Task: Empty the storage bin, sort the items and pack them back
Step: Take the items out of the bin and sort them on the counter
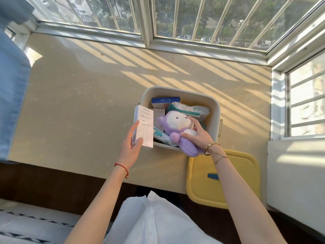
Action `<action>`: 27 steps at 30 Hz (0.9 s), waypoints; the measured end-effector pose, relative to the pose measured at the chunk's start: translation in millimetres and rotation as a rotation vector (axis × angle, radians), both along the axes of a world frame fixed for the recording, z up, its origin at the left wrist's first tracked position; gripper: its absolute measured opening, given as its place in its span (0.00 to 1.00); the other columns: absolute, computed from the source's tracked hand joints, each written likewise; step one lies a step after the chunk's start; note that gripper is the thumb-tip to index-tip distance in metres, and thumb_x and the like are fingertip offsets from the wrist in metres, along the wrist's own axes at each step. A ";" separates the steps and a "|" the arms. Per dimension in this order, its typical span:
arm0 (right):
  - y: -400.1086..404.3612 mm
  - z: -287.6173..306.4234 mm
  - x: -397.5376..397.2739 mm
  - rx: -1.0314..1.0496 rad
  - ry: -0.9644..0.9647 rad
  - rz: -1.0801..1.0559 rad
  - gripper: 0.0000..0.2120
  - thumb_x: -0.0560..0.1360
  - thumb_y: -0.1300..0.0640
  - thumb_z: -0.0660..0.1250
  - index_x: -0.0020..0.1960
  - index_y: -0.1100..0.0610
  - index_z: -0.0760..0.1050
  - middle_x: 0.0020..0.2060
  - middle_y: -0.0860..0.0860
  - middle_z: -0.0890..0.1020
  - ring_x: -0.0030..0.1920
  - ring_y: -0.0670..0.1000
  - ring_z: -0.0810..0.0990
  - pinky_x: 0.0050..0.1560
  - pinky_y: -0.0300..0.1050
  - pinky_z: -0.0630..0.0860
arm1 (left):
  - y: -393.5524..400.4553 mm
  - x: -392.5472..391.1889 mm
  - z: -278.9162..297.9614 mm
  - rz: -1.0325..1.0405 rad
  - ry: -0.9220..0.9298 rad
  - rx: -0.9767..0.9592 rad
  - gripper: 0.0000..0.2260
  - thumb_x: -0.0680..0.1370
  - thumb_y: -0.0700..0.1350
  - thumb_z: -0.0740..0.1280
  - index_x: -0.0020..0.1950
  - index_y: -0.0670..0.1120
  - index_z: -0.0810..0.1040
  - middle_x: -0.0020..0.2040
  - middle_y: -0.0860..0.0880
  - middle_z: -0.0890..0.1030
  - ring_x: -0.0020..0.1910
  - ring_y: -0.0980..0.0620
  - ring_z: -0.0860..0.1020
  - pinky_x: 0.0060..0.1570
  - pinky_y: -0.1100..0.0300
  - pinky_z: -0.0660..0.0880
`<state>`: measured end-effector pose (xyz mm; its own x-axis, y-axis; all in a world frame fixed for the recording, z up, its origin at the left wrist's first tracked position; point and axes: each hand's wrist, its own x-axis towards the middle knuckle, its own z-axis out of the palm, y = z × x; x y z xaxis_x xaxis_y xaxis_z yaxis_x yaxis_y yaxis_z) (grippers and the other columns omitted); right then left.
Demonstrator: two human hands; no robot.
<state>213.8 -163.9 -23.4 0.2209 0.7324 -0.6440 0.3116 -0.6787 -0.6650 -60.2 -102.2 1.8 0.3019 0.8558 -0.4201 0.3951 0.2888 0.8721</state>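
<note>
A home's sunlit bay-window ledge: barred windows, patterned rug, blue bedding.

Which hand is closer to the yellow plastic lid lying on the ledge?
Right. The right hand grips the purple plush toy just above the yellow plastic lid. The left hand holds the white box farther off, left of the bin.

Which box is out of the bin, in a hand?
The tall white box, held up by the left hand. The blue-topped box sits inside the storage bin, at its far end.
</note>
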 end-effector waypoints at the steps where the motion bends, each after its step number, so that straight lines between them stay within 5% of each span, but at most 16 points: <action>1: -3.7 1.8 -2.8 0.067 -0.009 -0.041 0.39 0.66 0.40 0.74 0.71 0.34 0.56 0.62 0.46 0.74 0.59 0.51 0.76 0.64 0.52 0.73 | -0.9 0.1 2.3 -0.002 -0.005 0.005 0.26 0.80 0.38 0.61 0.74 0.59 0.62 0.75 0.55 0.63 0.73 0.54 0.64 0.64 0.54 0.74; 4: -16.5 11.6 -17.9 0.246 -0.045 -0.167 0.41 0.66 0.49 0.78 0.71 0.35 0.60 0.60 0.45 0.72 0.58 0.45 0.74 0.60 0.42 0.72 | -2.9 -0.3 11.8 -0.003 -0.037 0.012 0.26 0.81 0.38 0.61 0.75 0.58 0.62 0.75 0.54 0.63 0.72 0.56 0.64 0.62 0.59 0.74; 7: -29.9 22.9 -35.5 0.413 -0.097 -0.258 0.45 0.65 0.52 0.79 0.75 0.40 0.58 0.60 0.46 0.69 0.59 0.44 0.72 0.57 0.28 0.67 | -4.5 -5.3 20.7 -0.011 -0.062 0.015 0.26 0.80 0.41 0.63 0.74 0.61 0.63 0.75 0.56 0.63 0.73 0.54 0.64 0.63 0.50 0.74; 13: -47.1 55.6 -55.9 0.563 -0.059 -0.333 0.46 0.66 0.51 0.78 0.76 0.41 0.56 0.60 0.48 0.66 0.63 0.47 0.70 0.66 0.43 0.69 | -18.8 -16.8 46.7 0.006 -0.168 -0.016 0.28 0.75 0.43 0.66 0.72 0.61 0.66 0.72 0.52 0.69 0.70 0.52 0.70 0.62 0.43 0.74; 17: -53.7 67.7 -59.5 0.606 0.005 -0.366 0.44 0.63 0.47 0.77 0.74 0.41 0.60 0.73 0.50 0.59 0.76 0.47 0.56 0.74 0.51 0.61 | -31.7 -24.4 58.1 0.038 -0.212 -0.006 0.28 0.75 0.42 0.67 0.73 0.58 0.65 0.71 0.48 0.71 0.69 0.51 0.72 0.63 0.44 0.73; 21: -55.8 78.3 -60.1 0.649 0.106 -0.391 0.43 0.64 0.55 0.79 0.74 0.45 0.61 0.69 0.51 0.70 0.69 0.51 0.70 0.67 0.60 0.70 | -44.3 -31.3 67.9 0.095 -0.256 -0.007 0.28 0.78 0.36 0.66 0.74 0.56 0.65 0.71 0.48 0.72 0.67 0.52 0.73 0.61 0.48 0.75; 27: -63.3 98.5 -73.9 0.710 0.186 -0.339 0.41 0.67 0.67 0.77 0.74 0.51 0.63 0.69 0.50 0.72 0.67 0.49 0.73 0.66 0.53 0.73 | -60.2 -42.7 81.5 0.130 -0.294 -0.004 0.28 0.78 0.33 0.64 0.73 0.57 0.66 0.69 0.48 0.74 0.67 0.51 0.73 0.62 0.46 0.75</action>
